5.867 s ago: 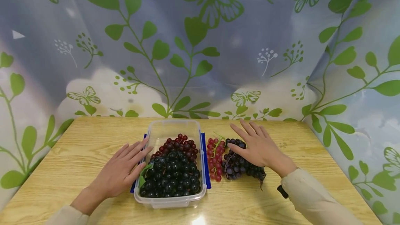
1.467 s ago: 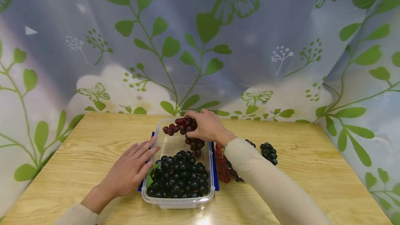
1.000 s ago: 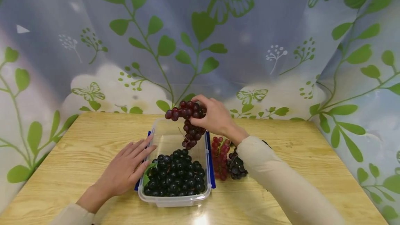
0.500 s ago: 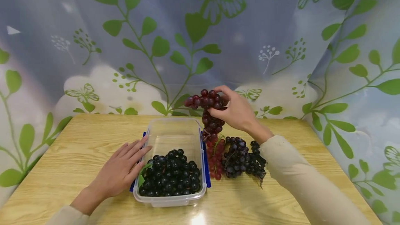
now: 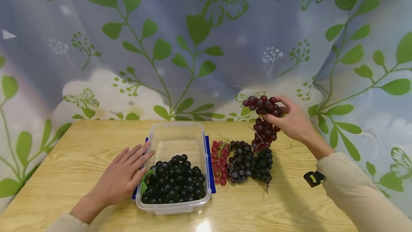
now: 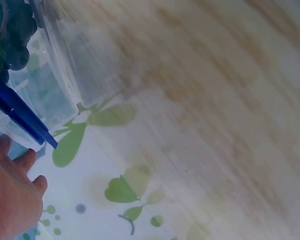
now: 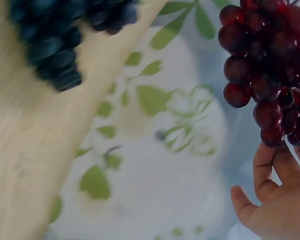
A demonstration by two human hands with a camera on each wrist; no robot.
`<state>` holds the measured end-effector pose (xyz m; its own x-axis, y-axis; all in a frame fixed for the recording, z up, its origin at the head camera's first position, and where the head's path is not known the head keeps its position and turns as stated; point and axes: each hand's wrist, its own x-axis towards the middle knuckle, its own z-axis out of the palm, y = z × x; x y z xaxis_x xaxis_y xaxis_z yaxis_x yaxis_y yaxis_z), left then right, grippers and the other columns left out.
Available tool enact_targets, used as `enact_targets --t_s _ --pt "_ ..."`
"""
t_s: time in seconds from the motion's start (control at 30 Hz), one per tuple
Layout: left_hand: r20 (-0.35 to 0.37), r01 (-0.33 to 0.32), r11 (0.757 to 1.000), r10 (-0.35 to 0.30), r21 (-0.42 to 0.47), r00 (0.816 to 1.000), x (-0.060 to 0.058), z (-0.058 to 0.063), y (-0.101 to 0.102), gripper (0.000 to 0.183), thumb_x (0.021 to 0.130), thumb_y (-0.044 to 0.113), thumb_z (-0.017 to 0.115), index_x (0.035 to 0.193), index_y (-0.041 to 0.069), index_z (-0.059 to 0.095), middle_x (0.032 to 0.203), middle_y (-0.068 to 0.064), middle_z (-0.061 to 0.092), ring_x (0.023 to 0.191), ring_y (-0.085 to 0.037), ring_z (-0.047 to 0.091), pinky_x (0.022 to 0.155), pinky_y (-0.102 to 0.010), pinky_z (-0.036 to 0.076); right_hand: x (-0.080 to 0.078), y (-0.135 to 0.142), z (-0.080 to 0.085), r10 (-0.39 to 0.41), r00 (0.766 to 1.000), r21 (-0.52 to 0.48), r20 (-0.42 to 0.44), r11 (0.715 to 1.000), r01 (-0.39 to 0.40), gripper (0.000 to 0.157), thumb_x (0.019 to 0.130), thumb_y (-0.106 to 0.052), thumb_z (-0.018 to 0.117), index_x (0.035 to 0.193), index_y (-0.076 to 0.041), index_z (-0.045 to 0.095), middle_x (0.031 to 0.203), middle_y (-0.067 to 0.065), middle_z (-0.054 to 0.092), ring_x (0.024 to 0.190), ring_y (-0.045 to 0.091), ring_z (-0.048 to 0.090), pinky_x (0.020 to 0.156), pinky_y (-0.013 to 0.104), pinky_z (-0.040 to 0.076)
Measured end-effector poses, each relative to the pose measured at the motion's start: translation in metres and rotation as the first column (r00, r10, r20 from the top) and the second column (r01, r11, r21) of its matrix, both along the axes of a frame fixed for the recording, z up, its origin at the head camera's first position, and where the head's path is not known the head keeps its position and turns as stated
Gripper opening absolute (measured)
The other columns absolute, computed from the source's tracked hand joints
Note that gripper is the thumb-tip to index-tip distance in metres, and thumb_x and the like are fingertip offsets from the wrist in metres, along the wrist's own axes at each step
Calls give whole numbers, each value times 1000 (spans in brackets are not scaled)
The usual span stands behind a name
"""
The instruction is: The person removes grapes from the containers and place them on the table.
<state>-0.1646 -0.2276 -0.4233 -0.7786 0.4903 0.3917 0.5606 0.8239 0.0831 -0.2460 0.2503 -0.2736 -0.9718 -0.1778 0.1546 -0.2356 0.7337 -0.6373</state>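
My right hand (image 5: 294, 122) holds up a dark red bunch of grapes (image 5: 265, 131) between thumb and fingers, over the back right of the table. In the right wrist view the glossy red grapes (image 7: 262, 60) hang by the fingertips. My left hand (image 5: 119, 176) lies with fingers extended against the left side of a clear plastic container (image 5: 177, 146) with blue side clips. A bunch of black grapes (image 5: 175, 182) with a green leaf fills the container's near half. The left wrist view shows part of the left hand (image 6: 12, 195) beside a blue clip (image 6: 20, 112).
Right of the container lie a light red bunch (image 5: 220, 164) with green stems, a purple-black bunch (image 5: 239, 164) and a dark bunch (image 5: 264, 164) with a dried stem. The wooden table (image 5: 80, 153) ends at a leaf-patterned curtain (image 5: 225, 63).
The dark red grapes lay in the container's far half; my right hand has lifted them out and carried them right, past the other bunches. My left hand stays at the container.
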Motion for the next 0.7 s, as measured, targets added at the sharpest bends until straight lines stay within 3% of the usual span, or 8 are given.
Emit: enact_targets --t_s 0.23,0.5,0.7 --pt "-3 0 1000 0 11 1000 0 -1 1 48 100 29 47 146 18 43 156 -1 25 138 -29 28 114 -43 12 12 48 -22 -42 998 75 49 996 38 73 90 -47 63 143 -5 37 114 29 61 87 33 63 65 42 50" --pt "9 -11 1000 11 8 1000 1 -1 0 47 101 30 45 147 18 42 156 0 24 138 -29 28 113 -43 14 22 86 -45 -47 983 126 176 992 25 84 90 -48 61 146 5 27 119 33 57 104 43 59 78 55 49" --pt "10 -10 1000 10 15 1000 1 -3 1 47 101 28 46 147 18 42 157 0 22 138 -29 28 113 -43 13 21 101 -72 -59 957 113 285 993 28 83 91 -47 62 142 9 30 120 33 55 107 41 58 76 47 51"
